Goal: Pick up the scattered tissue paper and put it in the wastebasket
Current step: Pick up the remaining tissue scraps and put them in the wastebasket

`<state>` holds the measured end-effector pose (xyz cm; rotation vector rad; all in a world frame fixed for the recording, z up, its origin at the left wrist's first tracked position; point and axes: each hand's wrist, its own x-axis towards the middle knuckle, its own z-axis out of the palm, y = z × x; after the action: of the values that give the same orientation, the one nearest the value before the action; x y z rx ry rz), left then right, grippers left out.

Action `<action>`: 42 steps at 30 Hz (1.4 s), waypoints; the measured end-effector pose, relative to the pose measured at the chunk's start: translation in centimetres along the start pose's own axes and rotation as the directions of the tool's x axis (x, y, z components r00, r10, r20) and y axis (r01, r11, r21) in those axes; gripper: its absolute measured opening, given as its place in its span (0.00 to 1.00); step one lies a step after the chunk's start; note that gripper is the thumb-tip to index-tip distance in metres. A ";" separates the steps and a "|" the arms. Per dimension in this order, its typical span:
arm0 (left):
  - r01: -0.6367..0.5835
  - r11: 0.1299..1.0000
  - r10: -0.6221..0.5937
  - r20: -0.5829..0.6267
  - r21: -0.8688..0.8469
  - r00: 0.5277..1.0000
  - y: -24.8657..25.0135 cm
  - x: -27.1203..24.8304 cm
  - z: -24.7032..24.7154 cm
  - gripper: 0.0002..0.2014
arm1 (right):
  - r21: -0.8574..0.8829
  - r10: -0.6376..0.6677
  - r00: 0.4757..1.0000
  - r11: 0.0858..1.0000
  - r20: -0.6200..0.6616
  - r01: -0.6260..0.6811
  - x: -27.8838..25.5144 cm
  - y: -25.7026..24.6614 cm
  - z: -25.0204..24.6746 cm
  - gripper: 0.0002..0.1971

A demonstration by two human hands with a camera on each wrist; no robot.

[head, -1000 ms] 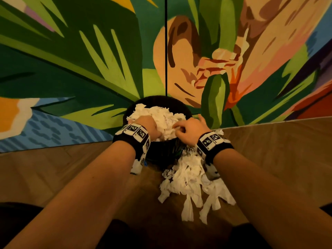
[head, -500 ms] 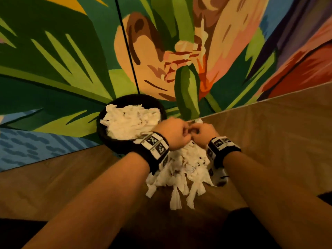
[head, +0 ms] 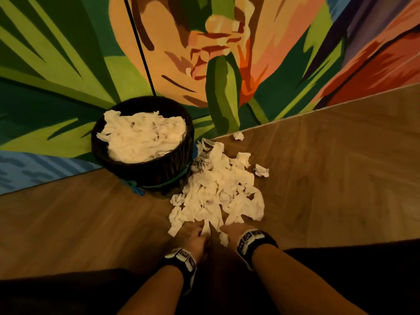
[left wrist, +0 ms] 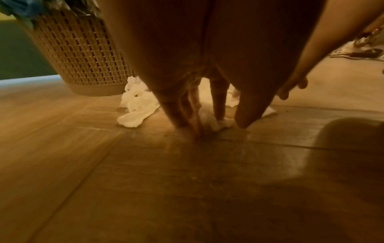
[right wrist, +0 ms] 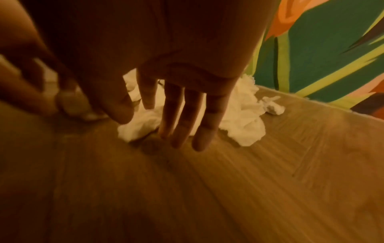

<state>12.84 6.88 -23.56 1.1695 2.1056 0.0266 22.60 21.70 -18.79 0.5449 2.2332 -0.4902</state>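
Note:
A dark woven wastebasket [head: 159, 171] stands against the wall, heaped with white tissue [head: 141, 135]. To its right a pile of scattered tissue paper [head: 222, 189] lies on the wooden floor. My left hand [head: 200, 230] and right hand [head: 229, 228] sit side by side at the pile's near edge. In the left wrist view the left hand [left wrist: 207, 125] points straight fingers down at the floor, touching a tissue scrap [left wrist: 223, 125] near the basket [left wrist: 83, 54]. The right hand [right wrist: 166, 128] spreads straight fingers over the tissue [right wrist: 243, 121]. Neither hand holds anything.
A brightly painted wall [head: 227, 64] runs behind the basket and along the floor edge. Loose tissue balls lie apart from the pile, one [head: 261, 170] to its right and one [head: 238, 135] by the wall. My dark-clothed knees frame the bottom of the head view.
Both hands left the basket rim, moved right and came down to the floor at the near edge of the pile. My head has tipped down and pulled back.

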 end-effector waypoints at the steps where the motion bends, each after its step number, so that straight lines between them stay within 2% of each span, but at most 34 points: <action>1: 0.006 1.000 -0.007 0.021 0.006 1.000 -0.1 0.2 -0.1 0.22 | -0.031 0.011 1.000 0.999 0.001 -0.011 0.1 -0.2 0.1 0.21; 3: 0.058 0.998 -0.058 0.021 0.009 0.998 -0.3 0.1 -1.0 0.18 | -0.077 0.045 0.999 0.996 -0.011 -0.046 0.5 -0.3 0.2 0.17; 6: 0.133 0.981 -0.140 -0.040 -0.140 0.989 -0.6 -0.4 -1.5 0.04 | -0.070 0.028 0.998 0.997 -0.052 -0.032 0.9 0.7 -0.1 0.15; 7: 0.143 0.971 -0.159 -0.073 -0.189 0.985 -0.8 -0.6 -1.5 0.03 | -0.005 0.017 0.997 1.000 -0.078 -0.018 1.0 1.2 -0.1 0.14; 9: 0.154 0.941 -0.201 -0.134 -0.300 0.970 -1.0 -0.6 -1.4 0.05 | 0.254 0.043 0.986 0.967 -0.163 0.000 0.9 2.0 0.1 0.14; 11: 0.165 0.900 -0.243 -0.149 -0.403 0.959 -1.0 -0.7 -1.7 0.04 | 0.485 0.155 0.954 0.874 -0.258 -0.011 0.8 2.4 -0.2 0.17; 12: 0.173 0.893 -0.251 -0.141 -0.415 0.958 -0.9 -0.8 -1.8 0.06 | 0.583 0.222 0.929 0.812 -0.297 -0.007 0.9 2.6 -0.4 0.18; 15: 0.211 0.889 -0.282 -0.122 -0.407 0.952 -0.6 -0.8 -2.3 0.14 | 0.807 0.356 0.883 0.590 -0.306 0.042 0.9 3.1 -1.5 0.11; 18: 0.248 0.858 -0.331 -0.115 -0.449 0.936 -0.7 -1.1 -2.8 0.17 | 0.890 0.441 0.846 0.448 -0.299 0.081 1.0 3.8 -2.3 0.14; 20: 0.256 0.846 -0.354 -0.134 -0.468 0.925 -1.1 -1.2 -2.9 0.19 | 0.920 0.457 0.829 0.359 -0.322 0.159 0.8 3.8 -2.8 0.05; 21: 0.255 0.862 -0.353 -0.158 -0.439 0.922 -1.4 -1.1 -2.9 0.19 | 0.928 0.468 0.816 0.309 -0.339 0.208 0.8 3.7 -3.0 0.06; 22: 0.254 0.881 -0.351 -0.191 -0.399 0.917 -1.6 -1.1 -3.0 0.17 | 0.928 0.488 0.795 0.278 -0.360 0.249 0.7 3.6 -3.3 0.12; 24: 0.221 0.906 -0.321 -0.247 -0.361 0.914 -1.8 -0.9 -3.0 0.13 | 0.902 0.536 0.729 0.305 -0.427 0.304 0.5 3.7 -3.8 0.18; 26: 0.185 0.907 -0.271 -0.188 -0.380 0.944 -1.6 -0.6 -2.9 0.09 | 0.874 0.563 0.670 0.352 -0.484 0.335 0.5 4.0 -4.2 0.14; 28: 0.163 0.906 -0.226 -0.121 -0.390 0.967 -0.6 -0.6 -3.0 0.15 | 0.873 0.568 0.663 0.347 -0.487 0.343 0.4 4.1 -4.6 0.06; 31: 0.109 0.950 -0.161 -0.160 -0.292 0.974 0.8 -0.1 -2.9 0.16 | 0.874 0.586 0.648 0.310 -0.486 0.375 0.2 4.4 -5.2 0.13; 32: 0.112 0.954 -0.154 -0.133 -0.277 0.979 1.2 0.3 -2.8 0.19 | 0.864 0.599 0.623 0.339 -0.503 0.371 0.1 4.6 -5.6 0.15; 34: 0.189 0.928 -0.198 0.006 -0.320 0.980 2.1 1.2 -3.3 0.23 | 0.835 0.611 0.571 0.441 -0.548 0.330 0.1 5.2 -6.1 0.15; 35: 0.232 0.923 -0.220 0.073 -0.309 0.973 2.5 1.8 -3.5 0.25 | 0.832 0.620 0.557 0.456 -0.552 0.317 -0.1 5.4 -6.3 0.13; 38: 0.281 0.945 -0.250 0.185 -0.168 0.950 3.1 3.1 -4.0 0.28 | 0.843 0.623 0.573 0.450 -0.532 0.293 -0.3 6.0 -5.9 0.07; 40: 0.249 0.965 -0.229 0.202 -0.078 0.952 2.8 3.5 -3.9 0.24 | 0.840 0.589 0.612 0.469 -0.527 0.272 -0.5 6.2 -5.4 0.07; 42: 0.230 0.973 -0.228 0.193 0.010 0.954 2.4 3.3 -3.7 0.20 | 0.834 0.532 0.678 0.501 -0.507 0.230 -0.4 6.0 -4.7 0.12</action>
<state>11.28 11.90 -21.89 0.8762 2.0509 -0.1747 23.23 29.00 -16.57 1.7648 2.4467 -1.5685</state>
